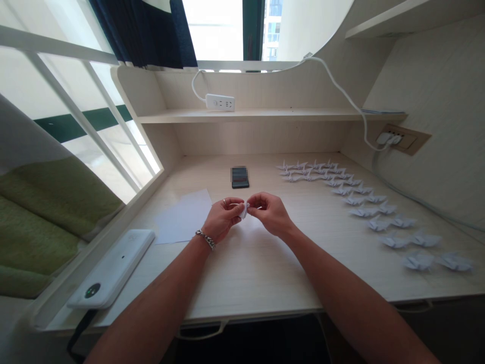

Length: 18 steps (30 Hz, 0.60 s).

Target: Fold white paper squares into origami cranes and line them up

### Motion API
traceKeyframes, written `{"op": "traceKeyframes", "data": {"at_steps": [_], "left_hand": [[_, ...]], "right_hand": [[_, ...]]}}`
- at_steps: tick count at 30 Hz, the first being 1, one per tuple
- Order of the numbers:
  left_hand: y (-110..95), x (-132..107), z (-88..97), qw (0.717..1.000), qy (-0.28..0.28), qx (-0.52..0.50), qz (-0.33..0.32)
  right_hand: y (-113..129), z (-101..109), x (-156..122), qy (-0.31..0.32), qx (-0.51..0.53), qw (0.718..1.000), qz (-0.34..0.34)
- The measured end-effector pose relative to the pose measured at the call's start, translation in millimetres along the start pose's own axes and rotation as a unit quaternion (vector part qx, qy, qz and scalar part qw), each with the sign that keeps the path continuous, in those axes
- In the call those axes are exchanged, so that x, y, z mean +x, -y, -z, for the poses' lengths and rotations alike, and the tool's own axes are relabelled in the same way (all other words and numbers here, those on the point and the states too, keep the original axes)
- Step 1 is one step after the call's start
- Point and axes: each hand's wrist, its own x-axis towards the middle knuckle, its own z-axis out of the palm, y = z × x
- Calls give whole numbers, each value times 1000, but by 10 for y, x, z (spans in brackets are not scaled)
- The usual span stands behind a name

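Between my two hands, above the middle of the desk, is a small piece of folded white paper point(244, 211). My left hand point(224, 218), with a ring and a chain bracelet, pinches it from the left. From the right, the thumb and index finger of my right hand point(268, 211) grip its upper edge. Fingers cover much of the paper, so its exact folded form cannot be made out. White sheets of paper point(178, 222) lie flat to the left of my left hand. Several white paper cranes point(356, 200) stand in rows along the desk's right side.
A small dark box point(240, 178) sits beyond my hands. At the left edge lies a white power bank point(113, 268) with a black cable. A power strip point(220, 102) rests on the shelf point(265, 117). White plugs fill part of the wall socket point(405, 139).
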Motion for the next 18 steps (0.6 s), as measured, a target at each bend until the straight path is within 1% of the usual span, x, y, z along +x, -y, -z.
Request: {"op": "traceKeyframes", "data": {"at_steps": [3,6,9,12,15,18], "left_hand": [[17,9,7,1000,-5,21,-10],[25,10,10,998,-4,63,-16],[23,4,6,995,-9,97,-11],[20,1,6,994,9,104,-11],[17,-1,15,995,32,91,-1],[8,-12,23,996,55,69,24]], "right_hand": [[5,11,-15,6,-51,999,13],[11,29,-35,4,-144,988,57],[10,51,-46,7,-233,966,113],[14,78,-47,27,-286,946,153],[33,104,-47,42,-341,922,180],[51,115,-49,55,-392,898,190]]}}
